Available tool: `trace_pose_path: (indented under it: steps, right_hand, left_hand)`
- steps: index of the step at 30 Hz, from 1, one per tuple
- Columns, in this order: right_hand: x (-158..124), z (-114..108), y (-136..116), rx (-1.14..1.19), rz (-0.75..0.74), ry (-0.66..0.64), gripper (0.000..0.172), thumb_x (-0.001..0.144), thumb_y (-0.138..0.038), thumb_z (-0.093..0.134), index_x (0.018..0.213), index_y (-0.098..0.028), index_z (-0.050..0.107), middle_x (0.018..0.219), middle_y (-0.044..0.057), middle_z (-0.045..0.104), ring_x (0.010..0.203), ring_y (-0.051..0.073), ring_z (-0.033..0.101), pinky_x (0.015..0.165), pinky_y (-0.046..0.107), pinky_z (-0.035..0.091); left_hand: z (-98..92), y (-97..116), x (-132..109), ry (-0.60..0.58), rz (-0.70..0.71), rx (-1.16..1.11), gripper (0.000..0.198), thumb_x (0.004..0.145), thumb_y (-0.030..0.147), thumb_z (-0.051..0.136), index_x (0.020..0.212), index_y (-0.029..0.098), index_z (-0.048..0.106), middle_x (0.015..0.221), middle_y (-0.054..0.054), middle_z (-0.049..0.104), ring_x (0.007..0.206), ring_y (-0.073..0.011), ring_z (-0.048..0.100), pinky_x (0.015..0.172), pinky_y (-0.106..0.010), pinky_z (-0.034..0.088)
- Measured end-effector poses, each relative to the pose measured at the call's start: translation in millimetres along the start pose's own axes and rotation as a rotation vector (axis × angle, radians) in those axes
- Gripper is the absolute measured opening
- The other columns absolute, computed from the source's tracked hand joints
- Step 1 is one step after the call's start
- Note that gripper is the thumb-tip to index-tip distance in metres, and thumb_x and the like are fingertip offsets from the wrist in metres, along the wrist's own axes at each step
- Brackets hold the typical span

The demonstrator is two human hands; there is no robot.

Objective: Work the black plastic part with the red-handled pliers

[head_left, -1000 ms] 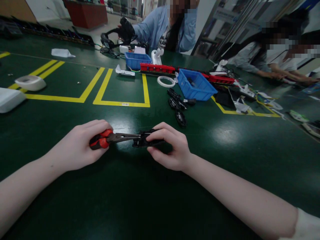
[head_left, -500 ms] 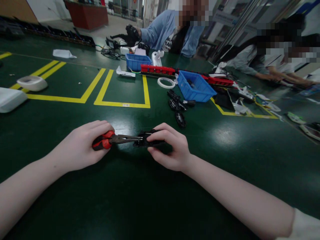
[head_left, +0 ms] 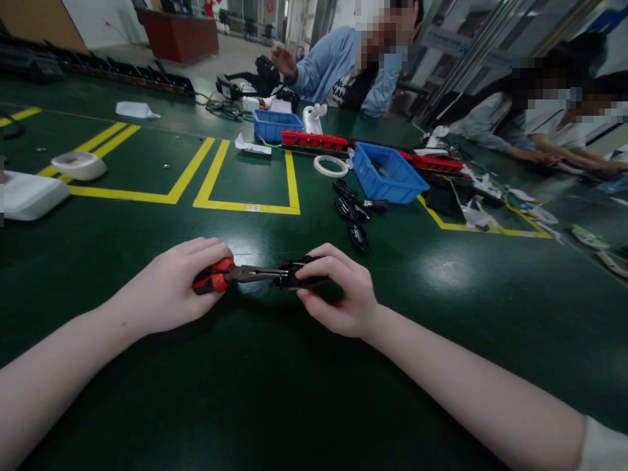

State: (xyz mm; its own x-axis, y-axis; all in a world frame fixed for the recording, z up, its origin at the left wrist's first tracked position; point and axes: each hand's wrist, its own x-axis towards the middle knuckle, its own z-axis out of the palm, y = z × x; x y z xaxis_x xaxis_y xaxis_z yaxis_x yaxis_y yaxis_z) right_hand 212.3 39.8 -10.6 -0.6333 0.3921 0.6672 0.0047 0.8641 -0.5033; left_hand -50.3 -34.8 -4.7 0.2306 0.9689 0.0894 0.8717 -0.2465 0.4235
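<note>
the left hand is clamped round the red-handled pliers, whose tips meet the left end of a black part that the right hand pinches over the green table, with loose black pieces and a blue bin lying beyond.

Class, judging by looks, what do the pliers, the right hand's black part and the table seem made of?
Pliers: apparently metal, dull grey; red-and-black grips, probably plastic or rubber. Black part: likely plastic, dark with faint glints. Table: smooth, glossy green surface reflecting light; material beneath unclear.
</note>
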Motion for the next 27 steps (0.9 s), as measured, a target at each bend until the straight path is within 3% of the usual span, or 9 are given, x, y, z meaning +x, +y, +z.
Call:
trace_pose_path:
  steps: [9,21,27]
  right_hand:
    - [1.2,0.6,1.1,0.038,-0.003,-0.046,0.012,0.089,-0.02,0.061,0.101,-0.017,0.06,0.093,0.005,0.059,0.082,0.016,0.059,0.067,0.029,0.051]
    - [0.2,-0.7,-1.9,-0.015,-0.028,0.024,0.012,0.088,-0.02,0.062,0.1,-0.018,0.061,0.091,0.005,0.061,0.08,0.016,0.06,0.064,0.028,0.051]
    - [0.5,-0.5,-0.6,-0.004,-0.029,-0.024,0.013,0.089,-0.02,0.062,0.101,-0.017,0.061,0.095,0.006,0.06,0.082,0.015,0.06,0.067,0.028,0.053]
  left_hand:
    - [-0.7,-0.5,0.7,-0.012,0.002,-0.009,0.018,0.081,0.028,0.051,0.097,0.02,0.056,0.098,-0.006,0.06,0.093,-0.0251,0.056,0.079,-0.039,0.048]
    - [-2.2,-1.3,0.1,-0.02,0.005,-0.031,0.018,0.082,0.029,0.052,0.097,0.02,0.056,0.097,-0.006,0.059,0.092,-0.0251,0.056,0.078,-0.039,0.048]
    - [-3.1,-0.5,0.1,-0.032,0.009,-0.023,0.019,0.081,0.028,0.053,0.098,0.02,0.056,0.098,-0.006,0.059,0.092,-0.0247,0.056,0.078,-0.039,0.048]
